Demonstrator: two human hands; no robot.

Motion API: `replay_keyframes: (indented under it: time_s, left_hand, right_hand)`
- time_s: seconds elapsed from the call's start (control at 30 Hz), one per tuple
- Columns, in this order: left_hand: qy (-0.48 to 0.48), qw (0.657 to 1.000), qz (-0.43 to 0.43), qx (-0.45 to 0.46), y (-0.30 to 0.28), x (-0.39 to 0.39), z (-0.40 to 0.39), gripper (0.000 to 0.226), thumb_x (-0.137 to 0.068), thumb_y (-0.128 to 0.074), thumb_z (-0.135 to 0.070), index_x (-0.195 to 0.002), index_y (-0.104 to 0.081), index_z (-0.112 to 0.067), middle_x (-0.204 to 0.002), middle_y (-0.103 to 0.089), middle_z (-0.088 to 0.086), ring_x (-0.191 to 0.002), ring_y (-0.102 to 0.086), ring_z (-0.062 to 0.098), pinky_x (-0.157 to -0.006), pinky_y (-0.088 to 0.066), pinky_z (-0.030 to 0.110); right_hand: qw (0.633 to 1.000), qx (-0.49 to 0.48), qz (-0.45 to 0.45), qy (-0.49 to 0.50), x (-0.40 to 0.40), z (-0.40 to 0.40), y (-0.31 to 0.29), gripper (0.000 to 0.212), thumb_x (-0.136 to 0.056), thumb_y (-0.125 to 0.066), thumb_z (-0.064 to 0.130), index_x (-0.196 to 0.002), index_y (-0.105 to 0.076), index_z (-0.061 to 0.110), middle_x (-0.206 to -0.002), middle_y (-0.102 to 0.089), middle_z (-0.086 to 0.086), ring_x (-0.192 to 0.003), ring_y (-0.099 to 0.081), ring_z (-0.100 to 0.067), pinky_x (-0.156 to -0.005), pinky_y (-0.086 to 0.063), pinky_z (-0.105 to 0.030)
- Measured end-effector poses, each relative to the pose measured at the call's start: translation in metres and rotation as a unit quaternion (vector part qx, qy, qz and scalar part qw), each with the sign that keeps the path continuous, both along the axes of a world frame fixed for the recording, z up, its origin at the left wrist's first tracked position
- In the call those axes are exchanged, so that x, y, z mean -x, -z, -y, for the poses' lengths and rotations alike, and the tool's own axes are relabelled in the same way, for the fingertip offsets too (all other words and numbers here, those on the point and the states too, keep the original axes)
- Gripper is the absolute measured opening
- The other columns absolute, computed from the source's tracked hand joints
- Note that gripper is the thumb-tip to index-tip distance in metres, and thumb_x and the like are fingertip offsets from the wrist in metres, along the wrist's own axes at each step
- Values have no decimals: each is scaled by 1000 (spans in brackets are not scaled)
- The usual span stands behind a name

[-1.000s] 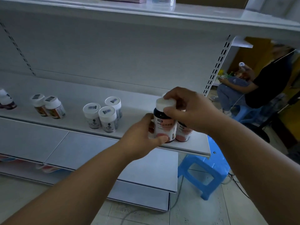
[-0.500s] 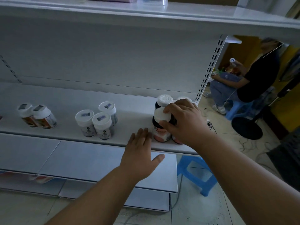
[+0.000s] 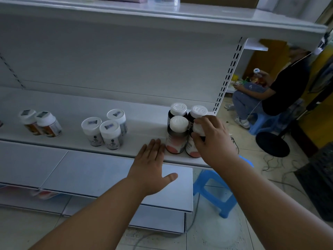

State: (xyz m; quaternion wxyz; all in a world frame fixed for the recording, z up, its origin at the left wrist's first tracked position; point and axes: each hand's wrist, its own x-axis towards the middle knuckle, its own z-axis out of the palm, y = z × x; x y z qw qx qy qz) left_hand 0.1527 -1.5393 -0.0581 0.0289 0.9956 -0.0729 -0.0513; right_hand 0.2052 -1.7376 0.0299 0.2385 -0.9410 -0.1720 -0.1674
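Head view, progress: nearly done, I'd say. Four dark bottles [image 3: 175, 139] stand blocked on the shelf [image 3: 140, 127], just left of the slotted upright [image 3: 228, 73].
Right grip [image 3: 214, 139]: curled over the front-right bottle [image 3: 192, 150], nearest the upright.
Left grip [image 3: 153, 166]: flat, empty, further left.
Left to do: let go.
Versus a second ago: one bottle was up in both grips.

Bottle [image 3: 176, 136] shelved, freed; right hand [image 3: 214, 139] grips neighbour bottle [image 3: 192, 150]

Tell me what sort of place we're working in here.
Probably a shop, perhaps a pharmacy, mid-stocking: a white retail shelf with a slotted upright, white-capped bottles grouped by kind on it, and the right hand gripping one dark bottle at its right end.
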Motion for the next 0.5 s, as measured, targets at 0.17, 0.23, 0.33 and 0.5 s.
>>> replay_keyframes:
  time_s: [0.17,0.23,0.33,0.5]
  left_hand:
    - [-4,1000,-14,-5,-4,0,0,107,-84,-24,-83,-156,14,-13,-164,20,7,-150,22,20,-122,13,39]
    - [-9,1000,-28,6,-13,0,1,107,-85,-32,-81,-157,10,-14,-165,17,7,-150,20,19,-122,11,40]
    - [-17,995,-49,91,-39,9,4,102,-84,-46,-77,-158,-8,-19,-166,-6,4,-153,-2,20,-124,-4,43]
    - [-46,894,-86,437,-83,71,8,80,-77,-69,-66,-145,-36,-44,-141,-49,-24,-129,-47,-1,-110,-41,32]
  right_hand:
    - [998,-62,6,-20,9,7,-12,33,-86,-66,24,-118,-64,23,-121,-58,2,-105,-55,-24,-81,-39,-27]
    - [993,-114,4,-40,20,9,-24,27,-84,-68,25,-111,-67,26,-114,-60,10,-98,-55,-10,-77,-41,-20]
    - [973,-210,-58,-75,35,8,-41,22,-83,-66,23,-102,-68,34,-105,-63,17,-90,-57,1,-75,-44,-13]
    - [937,-312,-125,-98,44,8,-60,17,-87,-65,23,-99,-70,35,-94,-70,10,-87,-67,-9,-79,-58,-40]
